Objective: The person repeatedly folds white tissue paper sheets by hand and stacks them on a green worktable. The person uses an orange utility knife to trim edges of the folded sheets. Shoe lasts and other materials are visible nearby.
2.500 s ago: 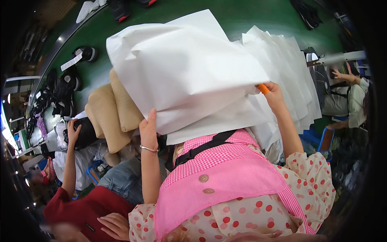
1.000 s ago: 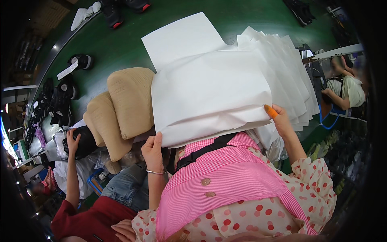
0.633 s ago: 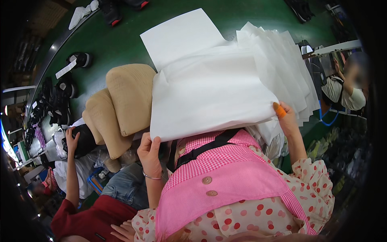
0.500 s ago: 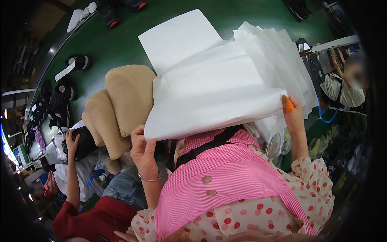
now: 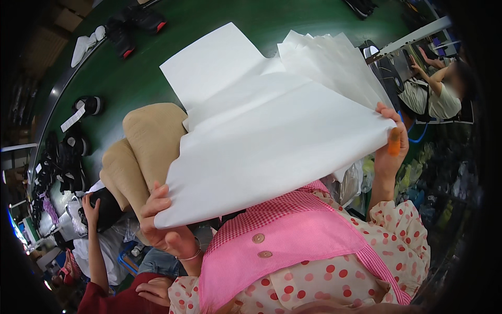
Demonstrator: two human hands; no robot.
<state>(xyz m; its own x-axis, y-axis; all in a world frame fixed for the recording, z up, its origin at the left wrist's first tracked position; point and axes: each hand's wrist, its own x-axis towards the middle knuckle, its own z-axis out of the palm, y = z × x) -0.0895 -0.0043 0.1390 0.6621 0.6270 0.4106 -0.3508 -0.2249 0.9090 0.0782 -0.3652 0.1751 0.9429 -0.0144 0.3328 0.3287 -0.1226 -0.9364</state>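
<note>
The fingers of our left hand (image 5: 163, 222) curl around the near left corner of a large white sheet (image 5: 272, 152), with the thumb below the edge, while our right hand (image 5: 393, 133) pinches the near right corner, its thumb in an orange cover (image 5: 394, 141) lying on top and the other fingers behind. The sheet slopes between the two hands, its near edge above our pink apron (image 5: 293, 230). A thin bracelet (image 5: 191, 256) circles our left wrist. Just beyond, a flat white piece (image 5: 214, 60) sticks out from under the sheet's far side, and a fanned stack of papers (image 5: 340, 65) lies to the right. Left of the sheet, tan stuffed forms (image 5: 154, 133) lean together, and past them a co-worker's hand (image 5: 90, 209) rests on a black object (image 5: 109, 209). Farther out on the green table (image 5: 138, 78), a black shoe (image 5: 93, 105) bears a long white label (image 5: 72, 118); any print on it is too small for us to read. Dark shoes with red accents (image 5: 137, 23) sit at the far edge, and at the far right another person (image 5: 444, 97) reaches toward a white rail (image 5: 413, 37).
</note>
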